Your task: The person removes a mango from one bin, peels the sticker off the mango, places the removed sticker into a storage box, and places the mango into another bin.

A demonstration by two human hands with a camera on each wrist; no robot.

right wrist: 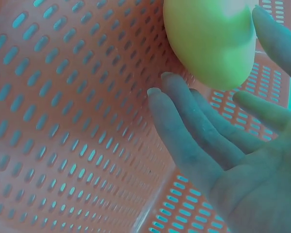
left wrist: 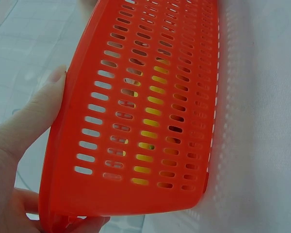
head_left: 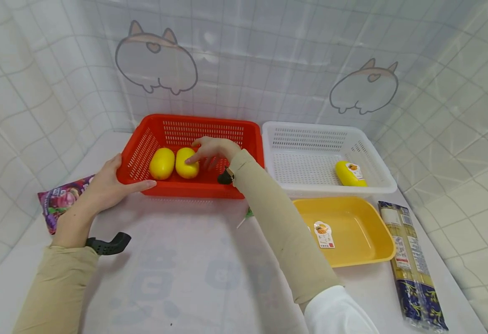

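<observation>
Two smooth, yellow oval fruits lie side by side in the left part of a red plastic basket (head_left: 193,189): the left fruit (head_left: 162,163) and the right fruit (head_left: 186,169). My left hand (head_left: 109,183) grips the basket's front left corner, thumb along the front rim. In the left wrist view, fingers of that hand curl under the rim (left wrist: 53,145). Inside the basket, my right hand (head_left: 215,149) reaches over the right fruit with its fingers spread. The right wrist view has its thumb and fingertips right at the fruit (right wrist: 211,43), with several fingers extended beneath it.
A white basket (head_left: 331,190) with a labelled yellow fruit (head_left: 348,174) stands right of the red one. Before it is a yellow tray (head_left: 352,232), partly behind my right arm, beside a long noodle-like package (head_left: 408,260). A purple packet (head_left: 61,199) lies at left, behind my left wrist.
</observation>
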